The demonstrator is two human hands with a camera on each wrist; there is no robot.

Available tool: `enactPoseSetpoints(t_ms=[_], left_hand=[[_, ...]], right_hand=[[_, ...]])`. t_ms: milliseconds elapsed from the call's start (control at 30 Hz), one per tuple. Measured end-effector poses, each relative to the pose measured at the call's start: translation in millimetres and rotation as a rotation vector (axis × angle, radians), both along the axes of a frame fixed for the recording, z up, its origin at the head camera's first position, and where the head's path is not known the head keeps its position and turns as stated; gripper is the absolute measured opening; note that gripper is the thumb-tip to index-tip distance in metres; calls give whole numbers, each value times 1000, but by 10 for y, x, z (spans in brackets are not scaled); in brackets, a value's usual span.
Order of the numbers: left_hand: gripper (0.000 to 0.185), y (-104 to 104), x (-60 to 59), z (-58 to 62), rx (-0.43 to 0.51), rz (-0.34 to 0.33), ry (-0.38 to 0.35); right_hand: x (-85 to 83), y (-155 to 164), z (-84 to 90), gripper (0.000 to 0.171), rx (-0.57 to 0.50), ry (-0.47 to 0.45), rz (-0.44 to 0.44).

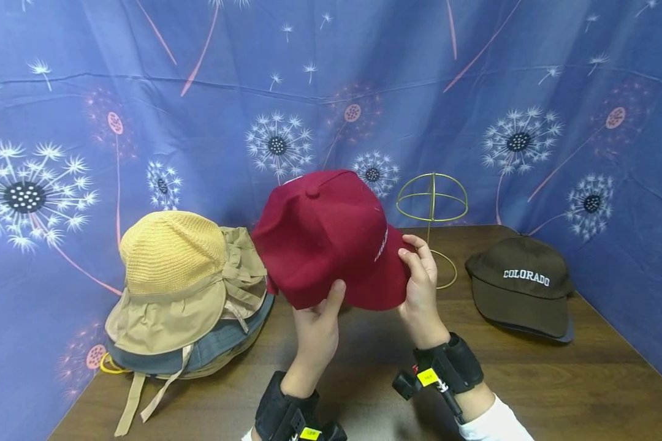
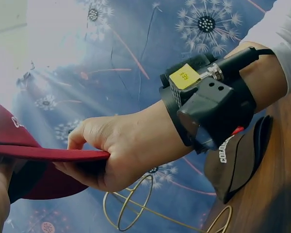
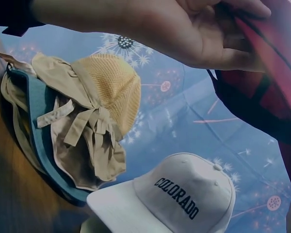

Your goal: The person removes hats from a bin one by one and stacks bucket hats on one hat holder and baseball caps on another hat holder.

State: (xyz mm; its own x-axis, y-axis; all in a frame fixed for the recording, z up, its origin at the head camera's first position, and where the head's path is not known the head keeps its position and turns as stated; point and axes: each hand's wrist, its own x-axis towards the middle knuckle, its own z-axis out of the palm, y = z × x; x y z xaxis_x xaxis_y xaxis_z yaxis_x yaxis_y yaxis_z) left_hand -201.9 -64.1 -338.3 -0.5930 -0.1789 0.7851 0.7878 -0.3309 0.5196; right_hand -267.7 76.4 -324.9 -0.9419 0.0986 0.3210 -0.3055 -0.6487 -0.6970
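Note:
Both hands hold up a dark red baseball cap (image 1: 331, 239), its brim turned to the right. My left hand (image 1: 317, 331) grips the lower rim, thumb on the outside and the other fingers hidden under the cap. In the right wrist view the left hand (image 3: 199, 36) reaches in at the cap's underside. My right hand (image 1: 422, 294) pinches the brim at its right edge. The left wrist view shows the right hand (image 2: 123, 145) with the brim between thumb and fingers. Behind the cap stands a gold wire hat stand (image 1: 432, 196) with nothing on its top.
A yellow knit and beige sun hat (image 1: 176, 257) lies on a blue hat (image 1: 204, 349) at the left, its straps hanging toward the front. A brown COLORADO cap (image 1: 521, 282) sits at the right. The right wrist view shows a white COLORADO cap (image 3: 184, 194).

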Motion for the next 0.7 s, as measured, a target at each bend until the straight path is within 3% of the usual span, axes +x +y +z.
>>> enactPoseSetpoints(t_ms=[200, 400, 500, 633, 700], left_hand=[[37, -77, -13, 34, -108, 132, 9], [34, -306, -50, 84, -195, 127, 18], [31, -453, -100, 104, -204, 5, 49], [34, -622, -203, 113, -155, -301, 102], [36, -683, -247, 102, -137, -419, 122]], right_hand=[[19, 17, -15, 25, 32, 5, 32], [48, 87, -10, 35, 75, -5, 118], [63, 123, -10, 37, 82, -23, 169], [92, 144, -23, 37, 108, -23, 236], [111, 143, -38, 37, 143, -11, 253]])
